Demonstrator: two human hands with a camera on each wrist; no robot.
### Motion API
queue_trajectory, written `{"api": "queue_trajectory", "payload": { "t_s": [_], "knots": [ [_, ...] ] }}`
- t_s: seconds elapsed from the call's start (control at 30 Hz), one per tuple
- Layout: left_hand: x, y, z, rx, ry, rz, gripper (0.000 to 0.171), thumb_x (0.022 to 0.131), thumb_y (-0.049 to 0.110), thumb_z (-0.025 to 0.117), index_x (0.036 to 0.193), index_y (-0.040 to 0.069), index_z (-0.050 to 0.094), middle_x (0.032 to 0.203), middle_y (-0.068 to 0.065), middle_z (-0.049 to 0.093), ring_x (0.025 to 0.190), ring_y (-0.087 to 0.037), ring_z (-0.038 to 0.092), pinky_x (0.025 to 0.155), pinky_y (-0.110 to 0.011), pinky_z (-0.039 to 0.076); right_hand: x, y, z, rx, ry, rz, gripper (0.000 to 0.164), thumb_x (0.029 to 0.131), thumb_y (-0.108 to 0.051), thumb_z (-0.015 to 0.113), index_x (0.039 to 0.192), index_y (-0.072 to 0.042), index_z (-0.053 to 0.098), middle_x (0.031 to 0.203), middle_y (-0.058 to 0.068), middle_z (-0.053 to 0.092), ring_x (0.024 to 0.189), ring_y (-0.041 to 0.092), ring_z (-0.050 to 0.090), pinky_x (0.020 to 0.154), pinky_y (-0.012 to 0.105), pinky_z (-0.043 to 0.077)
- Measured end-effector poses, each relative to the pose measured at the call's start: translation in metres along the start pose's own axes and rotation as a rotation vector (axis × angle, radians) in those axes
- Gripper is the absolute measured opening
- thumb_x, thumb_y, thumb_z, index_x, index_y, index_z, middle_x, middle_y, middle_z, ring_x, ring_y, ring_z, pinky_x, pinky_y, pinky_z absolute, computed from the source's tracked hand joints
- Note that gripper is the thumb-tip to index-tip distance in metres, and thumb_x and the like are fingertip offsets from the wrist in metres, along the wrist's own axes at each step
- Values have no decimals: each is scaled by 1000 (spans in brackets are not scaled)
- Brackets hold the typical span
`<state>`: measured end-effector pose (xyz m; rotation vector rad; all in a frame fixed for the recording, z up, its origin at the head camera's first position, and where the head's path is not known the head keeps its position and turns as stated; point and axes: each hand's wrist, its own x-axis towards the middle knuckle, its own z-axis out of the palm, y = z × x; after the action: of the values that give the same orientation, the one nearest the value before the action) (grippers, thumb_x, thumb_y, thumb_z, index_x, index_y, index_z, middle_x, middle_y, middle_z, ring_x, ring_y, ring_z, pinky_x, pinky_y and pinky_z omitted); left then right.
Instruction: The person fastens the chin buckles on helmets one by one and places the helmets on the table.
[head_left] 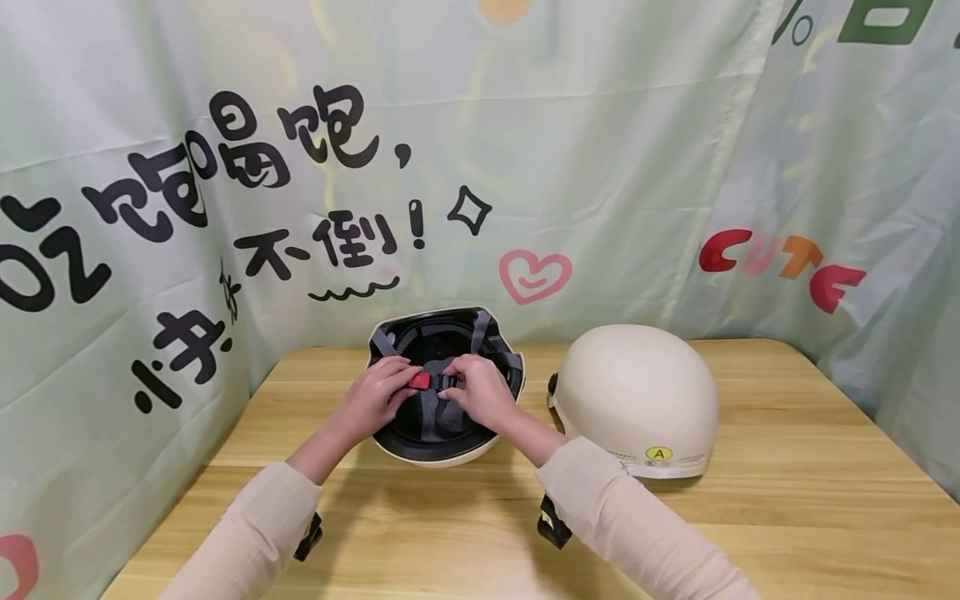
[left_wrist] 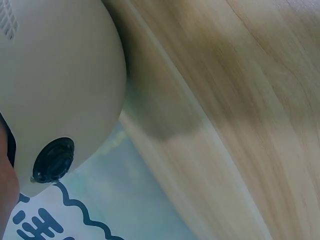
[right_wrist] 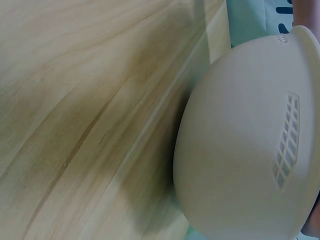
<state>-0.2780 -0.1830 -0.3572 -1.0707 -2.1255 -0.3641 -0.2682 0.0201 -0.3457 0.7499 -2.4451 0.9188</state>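
A cream helmet point(head_left: 457, 457) lies tipped back on the table, its black padded inside facing me and grey straps crossing the opening. Over that opening, my left hand point(head_left: 373, 398) pinches the red end point(head_left: 420, 381) of the chin strap buckle between thumb and fingers. Thumb and fingers of my right hand point(head_left: 483, 393) grip the black part point(head_left: 446, 382) of the buckle, close beside the red end. The left wrist view catches the outer shell point(left_wrist: 75, 75) with a dark round fitting point(left_wrist: 54, 160). A slotted vent point(right_wrist: 286, 142) shows on the shell in the right wrist view.
A second cream helmet point(head_left: 637, 392) stands dome up to the right, close to my right forearm, with a yellow "A" sticker point(head_left: 659, 454). The wooden table point(head_left: 420, 533) meets a printed fabric curtain point(head_left: 615, 167) behind and at the sides. Black wrist devices point(head_left: 553, 522) hang under both sleeves.
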Motion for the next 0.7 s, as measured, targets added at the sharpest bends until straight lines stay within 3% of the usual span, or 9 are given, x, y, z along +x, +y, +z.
{"api": "queue_trajectory", "payload": {
  "t_s": [0.27, 0.53, 0.7],
  "knots": [
    [2, 3, -2, -6, -42, -61, 25, 72, 6, 77, 94, 1, 66, 95, -14, 68, 103, -33, 59, 94, -45, 46, 3, 6, 1, 9, -15, -50, 20, 70, -13, 80, 85, -4, 71, 82, 7, 67, 72, 19, 57, 65, 27, 47],
    [5, 7, -3, -12, -68, -97, 26, 73, 5, 76, 96, 1, 65, 95, -12, 67, 99, -29, 58, 90, -44, 47, 8, 9, -4, 11, -28, -176, 19, 71, -10, 78, 86, -1, 71, 85, 9, 69, 76, 19, 60, 68, 27, 51],
    [6, 8, -3, -22, -64, -95, 25, 73, 4, 76, 95, 0, 65, 93, -10, 66, 97, -26, 57, 88, -41, 48, 8, 11, -3, 6, -20, -210, 19, 71, -9, 78, 86, 0, 71, 86, 10, 70, 78, 19, 61, 68, 27, 52]
  ]
}}
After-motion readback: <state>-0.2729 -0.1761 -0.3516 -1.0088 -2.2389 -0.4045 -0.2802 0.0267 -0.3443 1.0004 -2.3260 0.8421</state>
